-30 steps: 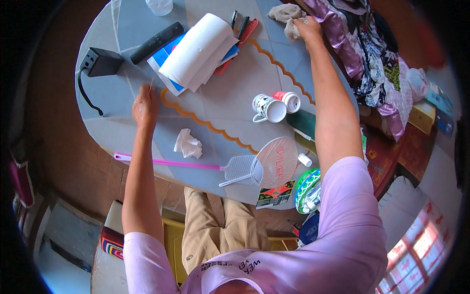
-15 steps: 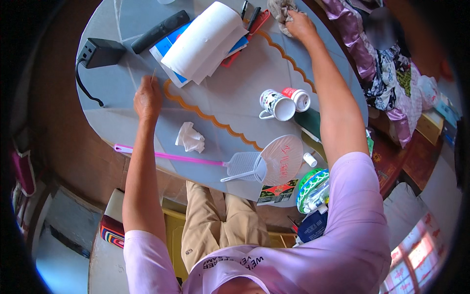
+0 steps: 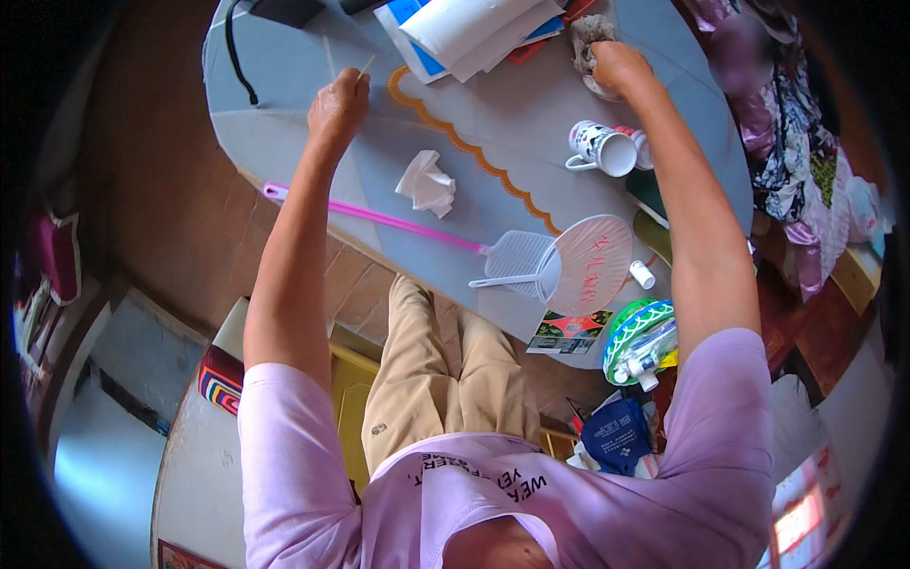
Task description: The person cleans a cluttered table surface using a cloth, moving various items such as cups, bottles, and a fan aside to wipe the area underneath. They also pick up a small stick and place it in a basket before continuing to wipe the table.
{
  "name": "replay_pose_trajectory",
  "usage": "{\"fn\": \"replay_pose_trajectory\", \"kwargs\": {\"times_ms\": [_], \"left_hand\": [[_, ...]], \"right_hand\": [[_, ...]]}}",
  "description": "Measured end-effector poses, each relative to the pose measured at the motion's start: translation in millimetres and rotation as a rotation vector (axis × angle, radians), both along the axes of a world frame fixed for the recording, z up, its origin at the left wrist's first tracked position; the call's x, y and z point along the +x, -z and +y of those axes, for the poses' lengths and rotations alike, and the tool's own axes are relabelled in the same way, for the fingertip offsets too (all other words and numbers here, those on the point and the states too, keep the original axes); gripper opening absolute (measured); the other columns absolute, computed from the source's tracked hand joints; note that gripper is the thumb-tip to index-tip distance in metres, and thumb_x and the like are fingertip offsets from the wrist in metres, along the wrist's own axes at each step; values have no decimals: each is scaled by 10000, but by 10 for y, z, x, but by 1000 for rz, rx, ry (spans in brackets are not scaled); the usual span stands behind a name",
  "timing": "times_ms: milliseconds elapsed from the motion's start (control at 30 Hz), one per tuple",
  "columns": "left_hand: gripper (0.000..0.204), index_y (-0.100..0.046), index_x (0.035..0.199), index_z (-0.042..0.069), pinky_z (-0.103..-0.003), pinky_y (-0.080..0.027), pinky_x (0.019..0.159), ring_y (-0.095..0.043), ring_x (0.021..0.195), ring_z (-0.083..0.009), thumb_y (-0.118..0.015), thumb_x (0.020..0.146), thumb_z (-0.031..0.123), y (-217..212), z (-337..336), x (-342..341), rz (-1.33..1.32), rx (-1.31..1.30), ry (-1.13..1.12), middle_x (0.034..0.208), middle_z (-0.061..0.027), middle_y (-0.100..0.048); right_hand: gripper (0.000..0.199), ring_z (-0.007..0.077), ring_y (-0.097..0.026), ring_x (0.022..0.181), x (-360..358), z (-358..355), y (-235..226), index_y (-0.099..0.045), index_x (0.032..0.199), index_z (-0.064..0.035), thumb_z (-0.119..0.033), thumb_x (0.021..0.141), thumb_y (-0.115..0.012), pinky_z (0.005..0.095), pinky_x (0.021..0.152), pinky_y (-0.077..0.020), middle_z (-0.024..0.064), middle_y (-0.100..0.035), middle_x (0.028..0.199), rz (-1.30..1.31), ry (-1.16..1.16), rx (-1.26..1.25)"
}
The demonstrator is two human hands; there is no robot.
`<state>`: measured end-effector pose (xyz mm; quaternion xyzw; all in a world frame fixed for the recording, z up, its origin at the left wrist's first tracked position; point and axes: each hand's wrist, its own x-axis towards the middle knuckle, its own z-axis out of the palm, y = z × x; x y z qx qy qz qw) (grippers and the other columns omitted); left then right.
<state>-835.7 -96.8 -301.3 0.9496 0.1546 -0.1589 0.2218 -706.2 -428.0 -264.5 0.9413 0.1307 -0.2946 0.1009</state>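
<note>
My left hand [image 3: 338, 106] is closed over the left part of the table [image 3: 284, 142], pinching a thin pale stick [image 3: 367, 64] that pokes up past the fingertips. A crumpled white tissue [image 3: 428, 183] lies to its right, nearer to me. My right hand [image 3: 621, 71] grips a bunched greyish-beige cloth [image 3: 590, 47] on the far right of the tabletop. Just nearer than that hand, a patterned white mug [image 3: 592, 142] lies on its side with its mouth toward me. A red-and-white can [image 3: 642, 150] sits beside it, partly hidden by my right forearm.
A paper roll [image 3: 469, 33] rests on blue-and-white papers [image 3: 422, 57] at the far side. Along the near edge lie a pink-handled fly swatter [image 3: 408, 223], a round fan [image 3: 602, 261], a small white bottle [image 3: 642, 275] and a green-white basket [image 3: 621, 341]. A black cable [image 3: 237, 62] trails at left.
My right hand has drawn the cloth nearer to me, closer to the mug. The whole view has shifted, while my left hand stays about the same distance from the tissue.
</note>
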Motion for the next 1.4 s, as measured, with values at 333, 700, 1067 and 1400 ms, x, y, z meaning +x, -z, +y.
{"fn": "replay_pose_trajectory", "kwargs": {"times_ms": [333, 700, 1067, 1400], "left_hand": [[220, -503, 822, 72, -399, -463, 578, -582, 686, -307, -600, 711, 235, -425, 205, -1272, 131, -23, 457, 715, -139, -588], [87, -530, 773, 85, -396, -459, 604, -568, 713, -298, -509, 729, 158, -217, 251, -1451, 73, -28, 486, 727, -122, -570], [171, -509, 804, 106, -382, -452, 643, -548, 746, -278, -606, 677, 168, -143, 82, -1657, -25, -158, 248, 736, -91, -544], [185, -478, 834, 66, -378, -396, 682, -496, 739, -293, -532, 731, 208, -92, 61, -1708, -220, -552, -108, 762, -131, -490]], "right_hand": [[214, 288, -579, 885, -510, 497, -187, -628, 872, -50, -51, 695, -507, 379, 734, -471, 148, -596, 950, 66, -239, 11], [227, 331, -533, 873, -956, 976, -333, -558, 885, -60, -97, 685, -458, 401, 768, -415, 166, -579, 898, 309, -173, 305], [341, 371, -501, 912, -974, 2322, 190, -534, 1024, -51, -169, 707, -489, 382, 842, -395, 210, -497, 1070, -165, -64, 858], [271, 292, -479, 952, -1929, 3714, 395, -587, 907, -142, -57, 659, -518, 393, 760, -429, 69, -487, 1095, -170, -445, 787]]}}
